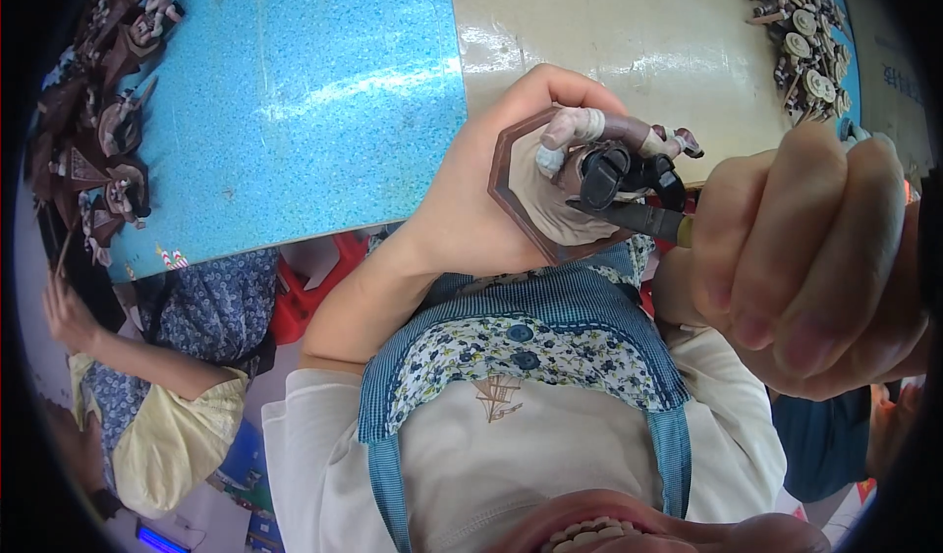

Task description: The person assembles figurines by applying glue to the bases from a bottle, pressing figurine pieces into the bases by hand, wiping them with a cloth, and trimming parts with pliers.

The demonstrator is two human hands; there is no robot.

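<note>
My left hand (450, 188) is closed around a small figurine (629, 138) on a dark brown, many-sided base (503, 185). Its top faces me, showing pale folds, a brown limb and glossy black parts. My right hand (810, 258), close to the camera, pinches a slim paintbrush (656, 222) with a dark front end and an olive handle. The brush's tip lies against or just beside the black part of the figurine; exact contact is hard to make out. Most of the brush handle is hidden within my right fingers.
Beyond my hands lies a table with a speckled blue surface (324, 91) and a glossy tan sheet (629, 23). Several brown figurines (113, 131) crowd its left edge, and several with round tan tops (810, 52) its right. At the left a person's hand (69, 312) is near the figurines; a red stool (305, 298) stands below.
</note>
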